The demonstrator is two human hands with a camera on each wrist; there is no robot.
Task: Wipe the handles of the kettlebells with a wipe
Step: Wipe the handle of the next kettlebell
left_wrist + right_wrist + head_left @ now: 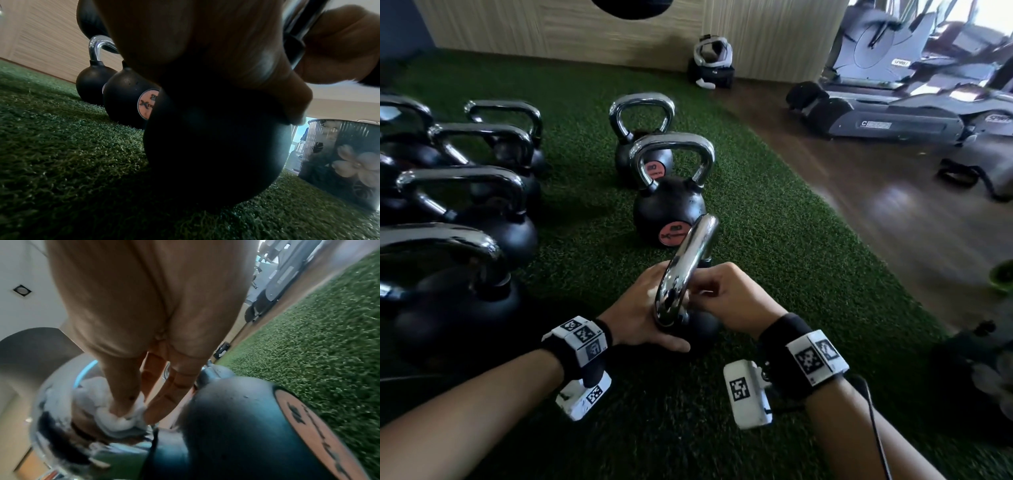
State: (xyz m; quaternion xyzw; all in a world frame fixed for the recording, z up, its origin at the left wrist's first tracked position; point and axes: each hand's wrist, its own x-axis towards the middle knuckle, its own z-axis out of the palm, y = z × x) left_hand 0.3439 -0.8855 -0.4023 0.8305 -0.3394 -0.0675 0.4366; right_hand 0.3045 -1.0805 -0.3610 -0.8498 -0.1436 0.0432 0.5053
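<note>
Mid-wipe at lower centre: right hand [726, 301] pinched wipe [115, 410] against kettlebell handle [685, 274], left hand [643, 322] lay open steadying the ball; next likely wiping upward.

Head: high, facing forward and down.
Left wrist: low at the turf [61, 154], very close.
Right wrist: close along the fingers.
Shared: the near kettlebell [702, 325].

Nearest kettlebell [698, 325]: matt black body, mirror-glossy chrome handle [688, 263]. Wipe [115, 410]: soft white cloth or paper, crumpled. Floor: rough green artificial turf [774, 219]; far right, glossy wood boards [876, 205]. Far wall [551, 31]: pale wood-grain panel.
</note>
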